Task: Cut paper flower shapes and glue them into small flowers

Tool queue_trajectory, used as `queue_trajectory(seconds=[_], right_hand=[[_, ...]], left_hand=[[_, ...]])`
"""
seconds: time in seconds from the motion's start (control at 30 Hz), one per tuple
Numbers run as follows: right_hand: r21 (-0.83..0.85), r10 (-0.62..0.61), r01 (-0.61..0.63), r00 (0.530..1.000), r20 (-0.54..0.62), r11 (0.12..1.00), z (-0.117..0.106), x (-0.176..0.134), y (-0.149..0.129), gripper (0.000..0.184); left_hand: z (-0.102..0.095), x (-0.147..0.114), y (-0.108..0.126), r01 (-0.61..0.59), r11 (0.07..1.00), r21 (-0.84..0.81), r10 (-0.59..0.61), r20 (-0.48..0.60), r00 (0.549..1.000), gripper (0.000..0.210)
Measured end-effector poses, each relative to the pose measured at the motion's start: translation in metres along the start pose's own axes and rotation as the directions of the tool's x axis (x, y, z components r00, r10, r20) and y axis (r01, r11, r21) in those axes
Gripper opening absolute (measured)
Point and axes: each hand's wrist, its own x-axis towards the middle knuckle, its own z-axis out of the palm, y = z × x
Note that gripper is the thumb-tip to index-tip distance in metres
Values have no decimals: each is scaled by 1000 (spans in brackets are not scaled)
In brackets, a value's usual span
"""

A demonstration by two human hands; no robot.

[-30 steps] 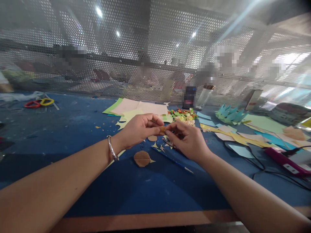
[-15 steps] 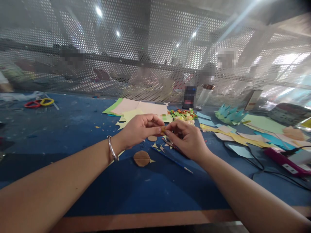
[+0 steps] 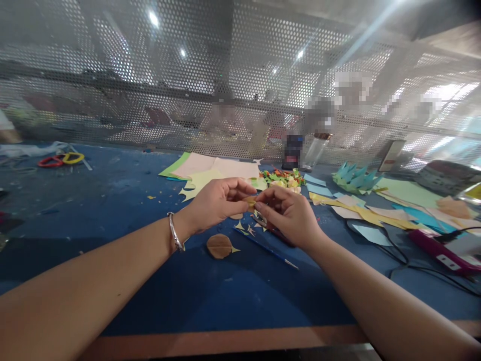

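Between my fingertips is a small yellow-brown piece of paper (image 3: pixel 250 201), partly hidden by the fingers. My left hand (image 3: pixel 220 200) pinches it from the left, thumb below and fingers curled above. From the right, my right hand (image 3: pixel 287 213) grips its other end between thumb and index finger. Below lies a round brown cardboard disc (image 3: pixel 219 246) with a crease across it. A second pale disc (image 3: pixel 236 216) is partly covered by my left hand. Beside them a blue thin-tipped stick, perhaps a brush (image 3: pixel 266 248), lies slantwise, and small paper scraps (image 3: pixel 248 229) are scattered around.
Behind my hands lie stacked paper sheets (image 3: pixel 210 163) and a heap of colored paper bits (image 3: pixel 283 178). Scissors with red and yellow handles (image 3: pixel 62 159) rest far left. To the right are paper strips (image 3: pixel 361 210), a blue-green paper piece (image 3: pixel 355 176) and a purple power strip (image 3: pixel 443 253) with cables.
Both hands stay nearly in place, with slight finger movement. The small paper piece has turned a little and shows more of its surface between the fingertips.
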Motion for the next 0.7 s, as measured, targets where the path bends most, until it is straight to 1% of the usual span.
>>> queue_trajectory(seconds=[0.1,0.3,0.47,0.57,0.7], right_hand=[[46,26,-26,1000,13,999,-1,1,1,18],[120,36,-39,999,25,992,-1,1,4,23],[91,27,-29,999,17,995,-1,2,3,24],[69,23,-24,1000,7,997,0,2,2,21],[78,17,-17,1000,0,997,1,2,3,20]], left_hand=[[-1,0,0,2,1000,16,-2,10,1000,35],[-1,-2,0,-8,999,36,7,37,999,38],[1,-2,4,0,1000,31,-2,40,999,39],[3,-2,5,-18,999,33,16,48,999,46],[3,-2,1,-82,993,82,79,41,996,58]])
